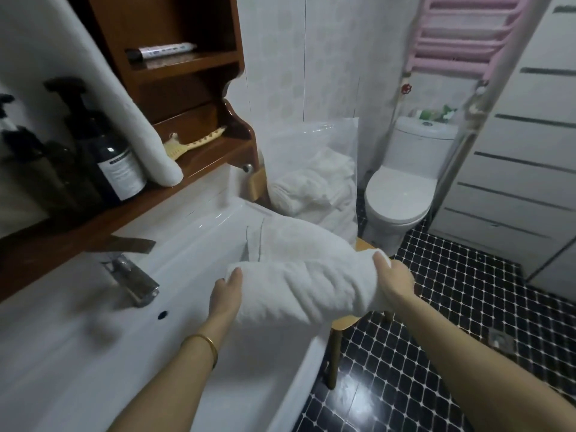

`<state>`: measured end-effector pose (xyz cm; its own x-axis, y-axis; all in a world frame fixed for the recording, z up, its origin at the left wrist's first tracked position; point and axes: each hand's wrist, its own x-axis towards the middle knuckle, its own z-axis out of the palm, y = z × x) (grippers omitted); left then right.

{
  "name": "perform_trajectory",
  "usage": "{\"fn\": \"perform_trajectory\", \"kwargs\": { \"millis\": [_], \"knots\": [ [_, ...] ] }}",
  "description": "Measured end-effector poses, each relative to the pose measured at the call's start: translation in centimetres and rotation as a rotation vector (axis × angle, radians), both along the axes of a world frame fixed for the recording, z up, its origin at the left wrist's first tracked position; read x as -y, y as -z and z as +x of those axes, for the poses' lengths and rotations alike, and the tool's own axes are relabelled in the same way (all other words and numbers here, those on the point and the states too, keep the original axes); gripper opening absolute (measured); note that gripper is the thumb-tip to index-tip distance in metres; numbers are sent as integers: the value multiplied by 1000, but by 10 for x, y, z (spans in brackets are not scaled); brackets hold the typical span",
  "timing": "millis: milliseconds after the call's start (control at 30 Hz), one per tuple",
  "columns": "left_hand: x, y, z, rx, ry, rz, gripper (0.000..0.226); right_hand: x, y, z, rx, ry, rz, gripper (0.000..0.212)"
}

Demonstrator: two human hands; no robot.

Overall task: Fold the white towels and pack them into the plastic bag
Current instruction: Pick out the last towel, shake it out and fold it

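Fingers (234, 276) of the left hand (225, 293) grip one end of the folded towel (305, 275), and the right hand (394, 279) clamps the other end, holding it up over the sink (202, 232) rim. Just beyond the fingers stands the plastic bag (311, 141) on a wooden stool (334, 353), more white towels (311, 191) already inside.

White towel (299, 275), white sink (199, 232), brown wooden shelf (193, 67), pink rack (461, 35); floor (436, 353) beside the toilet (402, 194) black-tiled with white lines.
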<state>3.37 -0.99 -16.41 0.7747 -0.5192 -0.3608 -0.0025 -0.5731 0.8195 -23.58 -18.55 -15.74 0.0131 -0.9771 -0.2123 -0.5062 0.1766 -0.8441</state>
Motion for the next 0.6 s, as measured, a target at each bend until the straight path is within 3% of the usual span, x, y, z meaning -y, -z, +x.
{"fn": "perform_trajectory", "kwargs": {
  "millis": [100,333,533,600],
  "knots": [
    [-4,3,7,38,44,35,59,-1,5,-6,20,26,-42,42],
    [-2,-1,9,-27,117,190,58,1,12,-11,-250,-63,14,40],
    [7,-12,13,-66,237,215,35,10,7,-10,-366,-87,71,42],
    [7,-13,15,-98,252,261,36,9,-3,-6,-440,-122,92,40]
  ]
}}
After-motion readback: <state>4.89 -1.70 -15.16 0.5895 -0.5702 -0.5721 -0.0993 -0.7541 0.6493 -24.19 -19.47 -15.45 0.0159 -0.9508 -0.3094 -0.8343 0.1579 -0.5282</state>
